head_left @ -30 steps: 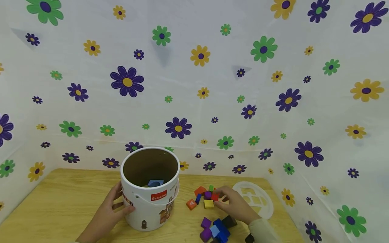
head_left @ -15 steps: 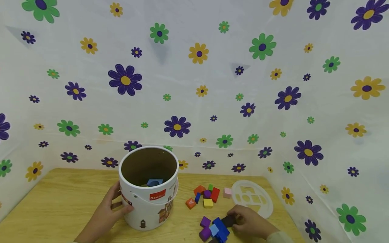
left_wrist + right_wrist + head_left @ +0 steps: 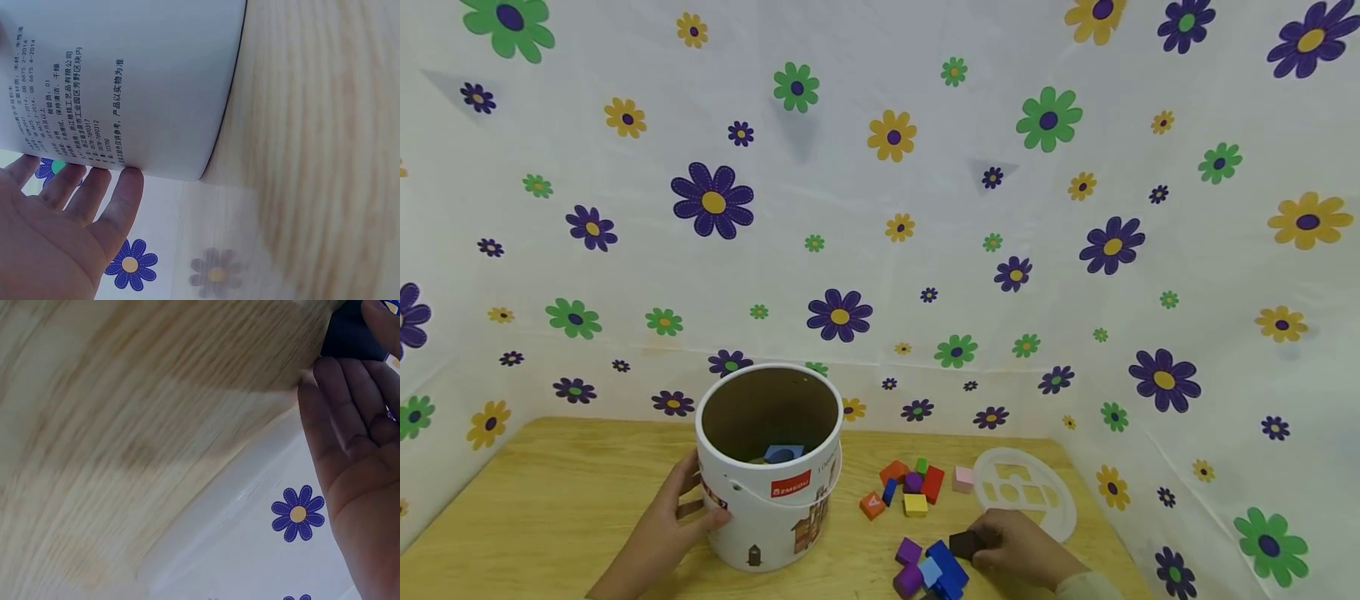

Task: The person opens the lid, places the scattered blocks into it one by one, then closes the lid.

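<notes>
Touching the left side of a white bucket (image 3: 763, 521) on a wooden table (image 3: 565, 492) with the thumb and fingertips of an outspread left hand (image 3: 666, 517), with a light blue block (image 3: 786, 451) lying partly hidden inside. To the right, past a far cluster of small coloured blocks (image 3: 914, 504) including orange, yellow and red, and a near cluster of purple and blue pieces (image 3: 949, 567), pinching a dark brown block (image 3: 966, 545) between the thumb and fingers of the right hand (image 3: 1018, 546), near a pale round plate (image 3: 1063, 500) with cut-out shapes.
</notes>
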Available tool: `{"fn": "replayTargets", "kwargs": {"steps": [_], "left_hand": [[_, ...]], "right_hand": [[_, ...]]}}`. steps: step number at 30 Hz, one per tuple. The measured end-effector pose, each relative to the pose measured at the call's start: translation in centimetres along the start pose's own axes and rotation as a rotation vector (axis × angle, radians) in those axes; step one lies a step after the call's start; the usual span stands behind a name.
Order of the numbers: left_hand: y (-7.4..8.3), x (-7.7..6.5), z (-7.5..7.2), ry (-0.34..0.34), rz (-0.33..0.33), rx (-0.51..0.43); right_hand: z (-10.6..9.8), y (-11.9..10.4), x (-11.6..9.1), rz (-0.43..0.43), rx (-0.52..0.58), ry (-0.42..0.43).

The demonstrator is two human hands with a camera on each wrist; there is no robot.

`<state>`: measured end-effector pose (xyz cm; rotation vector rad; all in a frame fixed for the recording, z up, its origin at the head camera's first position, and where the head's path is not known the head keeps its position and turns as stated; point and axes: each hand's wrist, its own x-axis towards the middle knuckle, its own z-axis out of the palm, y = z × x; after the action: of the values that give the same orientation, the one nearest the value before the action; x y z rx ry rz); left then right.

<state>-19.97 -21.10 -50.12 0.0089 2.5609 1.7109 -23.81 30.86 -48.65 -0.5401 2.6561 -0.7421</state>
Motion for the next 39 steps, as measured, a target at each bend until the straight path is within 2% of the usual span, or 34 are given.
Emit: {"fn": "replayTargets", "kwargs": {"steps": [9,19,27,35,39], "left_hand": [[-0.2,-0.1,-0.2,0.003,0.014,-0.006],[-0.3,-0.4,-0.3,0.005,-0.008,-0.005],[-0.6,-0.1,-0.1,0.002,-0.004,-0.014],[-0.4,0.0,-0.1,0.006,0.006,-0.011],[-0.1,0.1,0.0,0.014,0.022,-0.017]], "right_hand": [[0.1,-0.6,0.0,-0.010,-0.057,0.013],[0.4,-1.1,0.1,0.037,-0.025,0.014],[0.8,-0.6,0.1,0.063,-0.071,0.034],[0.6,-0.2,0.2,0.032,0.017,0.037],[0.4,-0.5,0.3,0.003,0.022,0.064]]}}
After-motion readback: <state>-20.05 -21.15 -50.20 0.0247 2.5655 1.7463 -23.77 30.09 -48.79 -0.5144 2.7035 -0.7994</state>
